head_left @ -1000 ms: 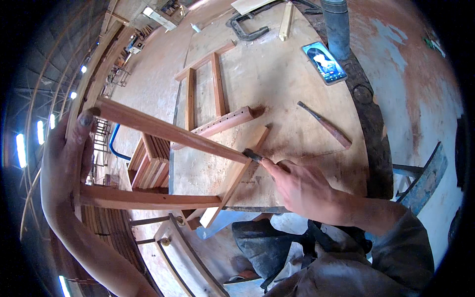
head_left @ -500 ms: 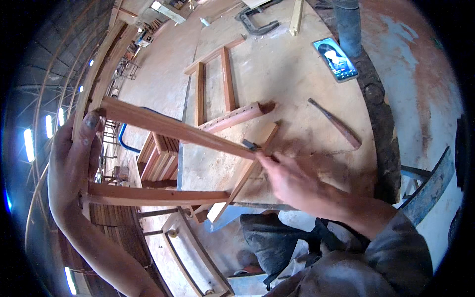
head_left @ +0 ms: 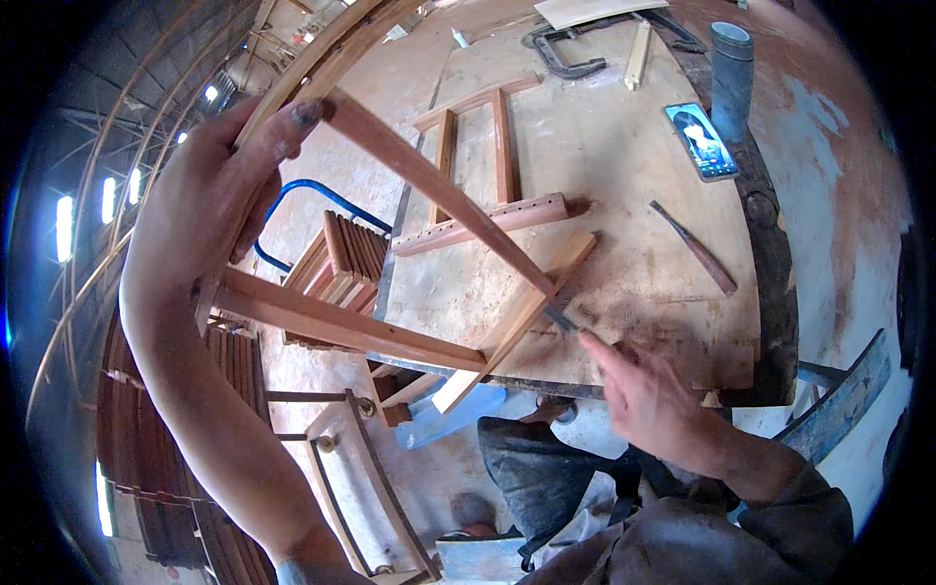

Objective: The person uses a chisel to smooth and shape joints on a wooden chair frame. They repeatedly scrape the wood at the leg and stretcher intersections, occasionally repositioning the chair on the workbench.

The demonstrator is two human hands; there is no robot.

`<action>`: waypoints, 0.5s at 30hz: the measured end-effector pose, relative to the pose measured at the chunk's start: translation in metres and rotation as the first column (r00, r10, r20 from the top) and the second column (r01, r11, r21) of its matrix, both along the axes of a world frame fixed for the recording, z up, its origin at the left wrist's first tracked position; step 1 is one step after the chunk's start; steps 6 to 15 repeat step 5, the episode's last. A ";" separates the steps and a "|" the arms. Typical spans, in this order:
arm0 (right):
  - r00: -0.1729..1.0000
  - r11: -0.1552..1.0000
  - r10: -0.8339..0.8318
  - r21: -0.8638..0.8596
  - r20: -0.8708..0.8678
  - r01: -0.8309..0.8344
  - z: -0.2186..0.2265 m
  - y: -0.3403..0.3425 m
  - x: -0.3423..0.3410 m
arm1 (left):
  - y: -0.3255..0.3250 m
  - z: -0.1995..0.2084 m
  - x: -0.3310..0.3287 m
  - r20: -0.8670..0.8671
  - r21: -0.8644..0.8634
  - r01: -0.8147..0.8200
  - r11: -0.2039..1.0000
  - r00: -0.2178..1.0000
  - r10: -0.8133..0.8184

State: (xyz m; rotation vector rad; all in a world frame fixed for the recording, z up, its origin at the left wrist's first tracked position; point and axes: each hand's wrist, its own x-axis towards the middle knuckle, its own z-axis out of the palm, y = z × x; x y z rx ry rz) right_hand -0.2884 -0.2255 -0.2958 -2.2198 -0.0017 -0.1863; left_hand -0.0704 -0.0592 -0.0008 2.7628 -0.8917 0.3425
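My left hand [head_left: 210, 185] is closed round the thick rail of a wooden frame [head_left: 429, 185], with the thumb over the joint. The frame is held tilted, two crossbars running down to a lower rail [head_left: 531, 317] near the table's front edge. In my closed right hand [head_left: 653, 395] is a chisel [head_left: 559, 318]; its flat metal blade points at the lower rail beside a crossbar end. My fingers hide its handle. Whether the blade touches the wood I cannot tell. The index finger lies along the tool.
Behind lies another wooden frame [head_left: 500, 146] with a drilled rail. A wooden-handled tool [head_left: 694, 249], lit phone [head_left: 701, 141], grey tube [head_left: 731, 83] and metal clamp [head_left: 565, 54] are on the table [head_left: 624, 283]. Stacked wood pieces [head_left: 341, 263] stand to the left.
My left hand has raised its end of the frame and shifted it right. My right hand has drawn the chisel back, right and down, from the crossbar joint. The view has shifted too.
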 end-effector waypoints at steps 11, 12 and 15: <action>0.997 0.996 -0.072 -0.048 0.031 0.074 -0.014 0.020 0.017 | 0.006 -0.001 0.005 0.055 0.043 0.067 0.997 0.996 -0.069; 0.997 0.996 -0.072 -0.048 0.031 0.074 -0.014 0.020 0.017 | 0.006 -0.001 0.005 0.055 0.043 0.067 0.997 0.996 -0.069; 0.997 0.996 -0.072 -0.048 0.031 0.074 -0.014 0.020 0.017 | 0.006 -0.001 0.005 0.055 0.043 0.067 0.997 0.996 -0.069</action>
